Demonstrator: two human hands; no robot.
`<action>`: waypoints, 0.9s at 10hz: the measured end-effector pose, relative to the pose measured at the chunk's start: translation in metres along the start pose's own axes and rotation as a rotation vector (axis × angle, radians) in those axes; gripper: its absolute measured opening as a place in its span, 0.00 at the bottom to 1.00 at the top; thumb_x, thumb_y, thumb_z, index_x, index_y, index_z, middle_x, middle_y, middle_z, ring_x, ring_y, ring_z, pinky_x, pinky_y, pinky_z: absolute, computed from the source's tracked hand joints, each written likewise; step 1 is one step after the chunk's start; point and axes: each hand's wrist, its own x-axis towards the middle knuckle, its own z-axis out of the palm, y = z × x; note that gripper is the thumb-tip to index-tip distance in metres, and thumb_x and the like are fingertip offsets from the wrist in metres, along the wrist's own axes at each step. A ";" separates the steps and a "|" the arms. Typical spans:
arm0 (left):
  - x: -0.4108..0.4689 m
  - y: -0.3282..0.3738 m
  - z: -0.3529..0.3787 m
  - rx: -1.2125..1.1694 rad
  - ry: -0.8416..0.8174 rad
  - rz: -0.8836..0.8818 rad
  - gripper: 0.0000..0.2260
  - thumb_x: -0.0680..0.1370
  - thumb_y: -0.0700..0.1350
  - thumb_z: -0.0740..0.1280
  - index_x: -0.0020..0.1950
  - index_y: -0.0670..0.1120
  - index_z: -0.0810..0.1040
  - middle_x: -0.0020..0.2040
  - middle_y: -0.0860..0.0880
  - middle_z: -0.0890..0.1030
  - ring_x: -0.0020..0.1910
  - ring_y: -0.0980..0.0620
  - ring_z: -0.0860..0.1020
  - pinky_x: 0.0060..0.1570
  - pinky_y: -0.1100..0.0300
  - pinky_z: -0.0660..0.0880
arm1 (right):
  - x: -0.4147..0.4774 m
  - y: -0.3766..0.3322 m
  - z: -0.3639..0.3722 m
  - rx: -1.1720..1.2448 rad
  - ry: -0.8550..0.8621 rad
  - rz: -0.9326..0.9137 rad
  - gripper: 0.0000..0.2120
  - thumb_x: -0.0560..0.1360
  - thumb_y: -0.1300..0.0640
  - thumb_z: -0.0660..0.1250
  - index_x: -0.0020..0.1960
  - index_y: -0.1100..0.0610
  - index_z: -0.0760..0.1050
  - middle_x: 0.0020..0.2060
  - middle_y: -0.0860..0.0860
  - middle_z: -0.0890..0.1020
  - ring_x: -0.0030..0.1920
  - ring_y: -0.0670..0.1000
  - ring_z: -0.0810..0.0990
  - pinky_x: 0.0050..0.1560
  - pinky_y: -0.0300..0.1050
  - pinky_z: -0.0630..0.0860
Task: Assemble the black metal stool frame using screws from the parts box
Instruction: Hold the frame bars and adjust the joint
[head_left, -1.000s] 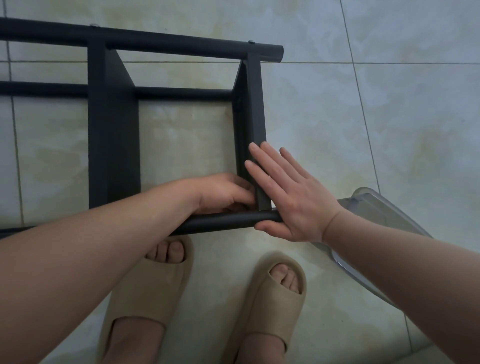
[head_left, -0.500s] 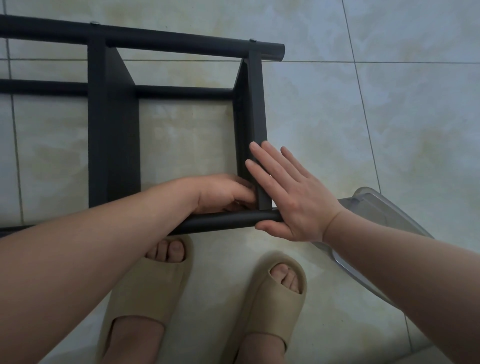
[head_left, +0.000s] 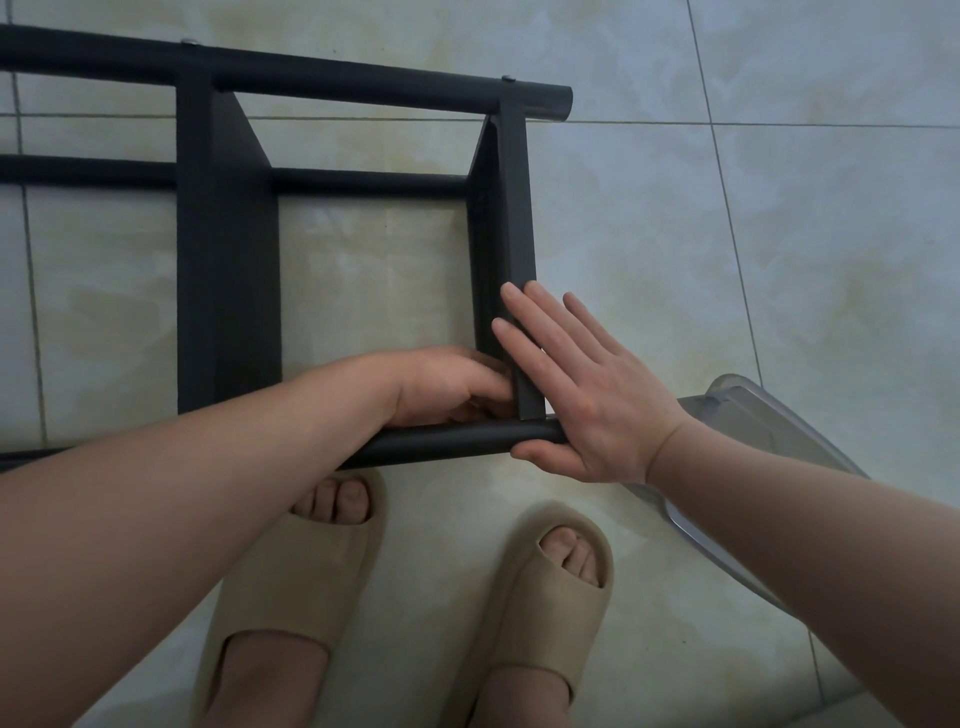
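Pale tiled floor (head_left: 675, 260); the black stool frame (head_left: 228, 291) lies centre-left. The right hand (head_left: 587, 400) presses flat, fingers straight, outside its near corner joint. The left hand (head_left: 447, 387) curls inside it, its pinch hidden.

One wide-angle view, worn on the head; it looks almost straight down at the floor (head_left: 779, 234), close over the frame (head_left: 228, 291); the forearms (head_left: 156, 519) enter from the lower corners, large and near the lens; the slippers (head_left: 524, 623) lie along the bottom edge.
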 end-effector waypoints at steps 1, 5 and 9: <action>0.000 0.000 0.000 0.073 0.034 0.020 0.13 0.68 0.43 0.68 0.48 0.37 0.80 0.37 0.44 0.80 0.36 0.48 0.76 0.40 0.57 0.71 | 0.000 0.000 0.000 -0.002 0.001 0.001 0.43 0.79 0.32 0.52 0.79 0.66 0.59 0.79 0.64 0.56 0.81 0.63 0.52 0.77 0.65 0.57; -0.001 0.002 -0.001 -0.151 -0.075 0.013 0.13 0.71 0.34 0.66 0.55 0.37 0.76 0.38 0.43 0.80 0.35 0.49 0.80 0.37 0.59 0.76 | 0.000 0.001 0.001 -0.007 -0.002 0.001 0.43 0.79 0.32 0.52 0.79 0.66 0.59 0.80 0.64 0.56 0.81 0.63 0.51 0.77 0.65 0.56; -0.004 0.002 -0.001 -0.124 -0.054 0.061 0.09 0.69 0.30 0.64 0.48 0.36 0.75 0.33 0.44 0.74 0.30 0.51 0.74 0.31 0.63 0.72 | 0.000 0.001 0.002 0.005 0.012 0.000 0.43 0.79 0.33 0.52 0.79 0.66 0.58 0.80 0.64 0.56 0.81 0.63 0.52 0.77 0.66 0.57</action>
